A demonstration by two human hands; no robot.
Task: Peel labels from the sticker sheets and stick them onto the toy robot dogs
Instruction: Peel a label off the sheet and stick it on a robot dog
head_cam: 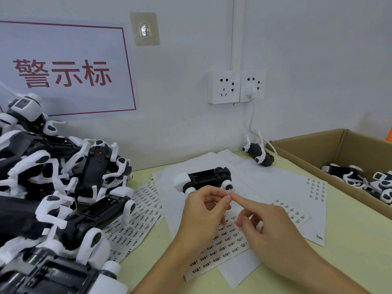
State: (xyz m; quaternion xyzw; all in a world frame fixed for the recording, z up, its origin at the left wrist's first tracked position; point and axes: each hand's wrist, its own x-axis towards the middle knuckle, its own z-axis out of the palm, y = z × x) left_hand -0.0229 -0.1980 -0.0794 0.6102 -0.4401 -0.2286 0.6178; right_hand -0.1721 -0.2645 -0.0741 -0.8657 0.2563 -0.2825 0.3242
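Head view: your left hand point(203, 211) pinches a small peeled label point(229, 193), and your right hand point(261, 221) touches it with an extended forefinger, other fingers loosely curled. Risk: the label may fold or cling to your fingertips before reaching the target dog point(202, 178), which lies belly-up just beyond on the sticker sheets point(224, 240). Piled dogs point(63, 187) crowd the left; a cardboard box point(339, 149) borders the right.

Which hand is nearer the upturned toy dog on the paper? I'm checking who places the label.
Left. The left hand lies just below the upturned toy dog, almost touching its leg; the right hand sits lower and further right.
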